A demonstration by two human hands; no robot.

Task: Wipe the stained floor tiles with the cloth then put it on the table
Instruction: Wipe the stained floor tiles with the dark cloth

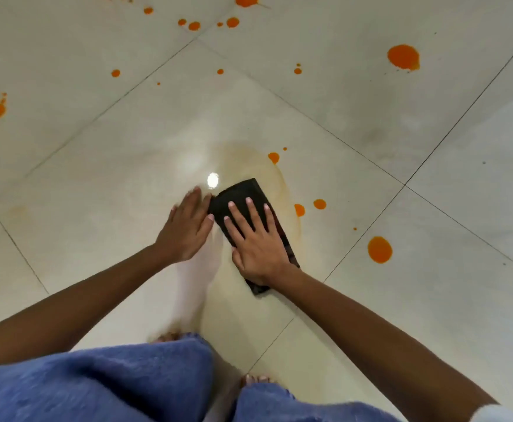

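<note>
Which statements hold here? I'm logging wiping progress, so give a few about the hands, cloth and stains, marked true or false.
1. The right hand presses flat on the cloth. True.
2. The left hand grips the cloth. False: its fingers are straight, beside the cloth.
3. Orange stains remain on the floor. True.
4. The cloth is white. False: it is black.

Both bare forearms reach forward and down, converging. The bare left grip (185, 226) is flat, palm down, fingers straight and together; the bare right grip (258, 242) is flat too, fingers spread.
</note>
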